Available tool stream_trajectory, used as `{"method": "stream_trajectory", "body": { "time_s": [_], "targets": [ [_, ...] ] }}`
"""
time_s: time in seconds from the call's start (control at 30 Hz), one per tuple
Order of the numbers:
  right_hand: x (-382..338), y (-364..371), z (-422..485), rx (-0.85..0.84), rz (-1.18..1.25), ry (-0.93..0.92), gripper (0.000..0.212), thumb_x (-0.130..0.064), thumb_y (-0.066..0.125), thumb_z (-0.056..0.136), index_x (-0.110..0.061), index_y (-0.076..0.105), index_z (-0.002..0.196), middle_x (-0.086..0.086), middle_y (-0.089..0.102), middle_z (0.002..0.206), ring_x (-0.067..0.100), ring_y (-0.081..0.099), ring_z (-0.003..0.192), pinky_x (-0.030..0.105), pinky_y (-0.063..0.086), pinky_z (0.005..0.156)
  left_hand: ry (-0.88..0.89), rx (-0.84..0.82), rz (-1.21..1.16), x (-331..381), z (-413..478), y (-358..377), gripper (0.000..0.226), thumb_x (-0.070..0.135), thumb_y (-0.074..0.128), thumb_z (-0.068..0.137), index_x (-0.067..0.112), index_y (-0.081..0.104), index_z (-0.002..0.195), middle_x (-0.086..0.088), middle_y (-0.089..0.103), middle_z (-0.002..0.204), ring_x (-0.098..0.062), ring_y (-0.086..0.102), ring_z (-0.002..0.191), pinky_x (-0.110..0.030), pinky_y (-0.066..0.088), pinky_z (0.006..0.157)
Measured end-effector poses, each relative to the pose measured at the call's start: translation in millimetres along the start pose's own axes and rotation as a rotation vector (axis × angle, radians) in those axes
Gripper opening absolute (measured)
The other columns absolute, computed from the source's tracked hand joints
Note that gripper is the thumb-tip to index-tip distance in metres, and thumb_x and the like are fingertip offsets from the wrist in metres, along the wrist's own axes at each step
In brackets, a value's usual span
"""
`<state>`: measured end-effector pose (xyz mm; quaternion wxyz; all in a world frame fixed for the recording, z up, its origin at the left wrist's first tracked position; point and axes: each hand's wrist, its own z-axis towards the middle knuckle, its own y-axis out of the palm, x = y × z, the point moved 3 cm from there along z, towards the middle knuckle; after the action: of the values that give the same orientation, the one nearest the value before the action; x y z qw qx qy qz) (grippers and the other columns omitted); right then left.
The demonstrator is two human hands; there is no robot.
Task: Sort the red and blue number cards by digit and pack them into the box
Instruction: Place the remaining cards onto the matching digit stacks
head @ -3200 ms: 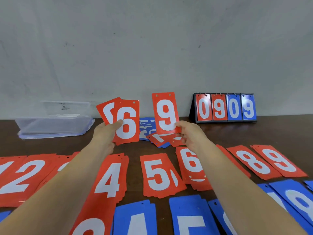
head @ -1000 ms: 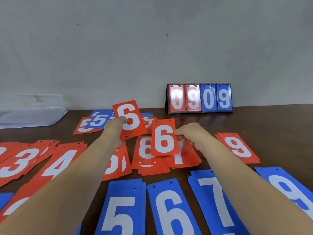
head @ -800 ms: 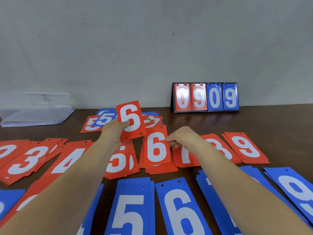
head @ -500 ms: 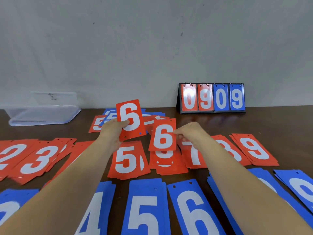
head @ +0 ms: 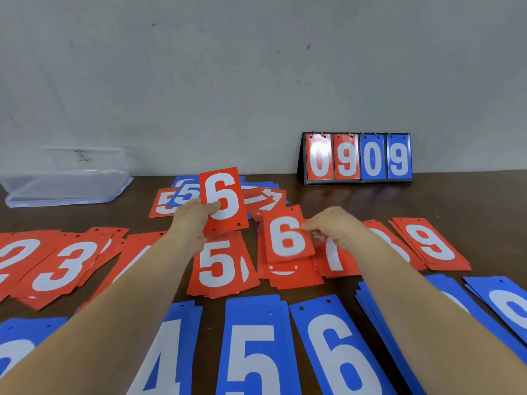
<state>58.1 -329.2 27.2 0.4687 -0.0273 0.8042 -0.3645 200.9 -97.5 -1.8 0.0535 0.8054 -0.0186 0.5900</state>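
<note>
My left hand (head: 192, 220) grips a red card showing 6 (head: 222, 201), held upright above the table. My right hand (head: 332, 228) pinches the right edge of a second red 6 card (head: 286, 235), just over the red 6 pile (head: 288, 273). Red piles lie in a row: 2, 3 (head: 65, 266), 5 (head: 221, 266), 7, 9 (head: 432, 245). Blue piles 4, 5 (head: 252, 349) and 6 (head: 333, 346) lie nearest me. Unsorted red and blue cards (head: 261, 199) sit behind my hands. The clear plastic box (head: 65, 178) stands at the far left.
A black flip scoreboard (head: 358, 158) showing 0 9 0 9 stands against the grey wall at the back right. Dark brown table (head: 470, 201) shows bare at the far right. More blue piles (head: 507, 303) run off the right edge.
My right hand swapped its 9 card for a red 6 and now holds it over the red 6 pile. My left hand went from two cards to a single red 6. The view shifted.
</note>
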Motion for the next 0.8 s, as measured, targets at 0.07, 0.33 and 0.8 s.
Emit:
{"method": "stream_trajectory", "body": {
  "time_s": [0.07,0.33,0.8],
  "targets": [
    [3.9,9.0,0.8,-0.002,-0.05,0.004,0.011,-0.014,0.068,0.086,-0.003,0.067,0.086,0.005,0.065,0.074,0.012,0.057,0.063,0.022,0.041,0.054,-0.003,-0.005,0.007,0.0,-1.1,4.5,0.054,0.03,0.074,0.083,0.02,0.051,0.132,-0.011,0.061,0.13,-0.033,0.061,0.115,-0.054,0.051,0.097],
    [7.2,17.2,11.2,0.012,-0.241,0.021,0.014,-0.023,0.068,0.086,-0.01,0.067,0.08,-0.003,0.068,0.061,0.013,0.065,0.074,0.032,0.049,0.083,-0.01,-0.034,-0.02,-2.2,-9.2,13.7,0.052,0.025,0.071,0.087,0.018,0.052,0.134,-0.011,0.061,0.13,-0.031,0.062,0.114,-0.052,0.052,0.097],
    [6.0,18.1,9.8,-0.015,-0.365,-0.001,0.016,-0.029,0.07,0.083,-0.014,0.065,0.082,-0.01,0.064,0.048,0.016,0.065,0.085,0.038,0.052,0.09,-0.013,-0.031,-0.007,-0.3,-23.4,20.7,0.055,0.025,0.071,0.087,0.018,0.05,0.138,-0.011,0.06,0.132,-0.031,0.062,0.115,-0.052,0.051,0.098]
  ]
}}
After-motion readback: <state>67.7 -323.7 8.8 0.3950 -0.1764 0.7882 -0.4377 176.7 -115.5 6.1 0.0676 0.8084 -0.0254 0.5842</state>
